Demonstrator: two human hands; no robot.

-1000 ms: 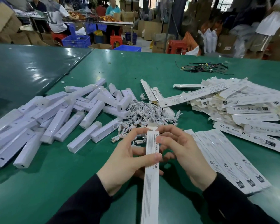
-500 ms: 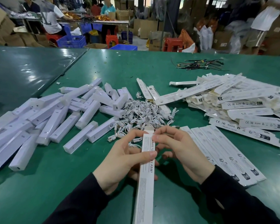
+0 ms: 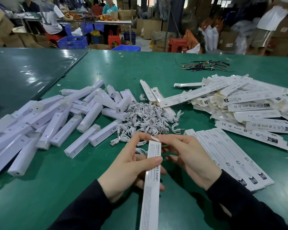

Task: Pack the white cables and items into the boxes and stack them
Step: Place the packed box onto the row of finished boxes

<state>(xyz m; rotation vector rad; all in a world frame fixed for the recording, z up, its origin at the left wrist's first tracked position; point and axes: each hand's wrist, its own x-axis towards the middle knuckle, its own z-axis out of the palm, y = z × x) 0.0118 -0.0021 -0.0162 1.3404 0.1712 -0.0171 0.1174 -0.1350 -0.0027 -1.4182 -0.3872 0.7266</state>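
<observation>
a long white box (image 3: pixel 151 185) is held above the green table (image 3: pixel 60 193), running from the bottom edge up to the hands. the left hand (image 3: pixel 131 168) grips it, thumb curled across the top face, fingers underneath. the right hand (image 3: pixel 188 156) pinches the open end flap (image 3: pixel 155 138). just beyond lie a heap of white cables (image 3: pixel 148 118), white lamps (image 3: pixel 56 123) to the left, flat boxes (image 3: pixel 239 103) to the right.
</observation>
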